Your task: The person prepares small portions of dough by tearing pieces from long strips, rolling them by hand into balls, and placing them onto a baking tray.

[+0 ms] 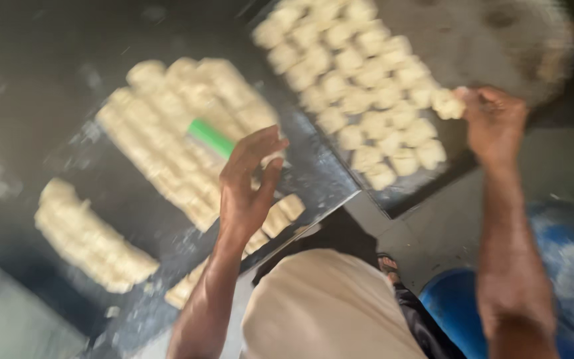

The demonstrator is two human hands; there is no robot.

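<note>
— Dough rows point(167, 143) are lying under the left hand point(247, 189), whose fingers point(255, 147) are spreading open, gripping nothing I can see.

— Right hand point(496, 123) is pinching a dough piece point(448, 104); I'd say press it snug beside the tray point(486, 40) pieces.

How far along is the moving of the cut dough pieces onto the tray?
Done: the dark metal tray holds several close rows of small pale dough pieces. In hand: the right hand sets one more pale dough piece at the rows' edge; the left hand hovers open over the cut dough strips, beside a green-handled tool. Left: those strips and another batch on the dark worktable; part of the tray is bare.
</note>
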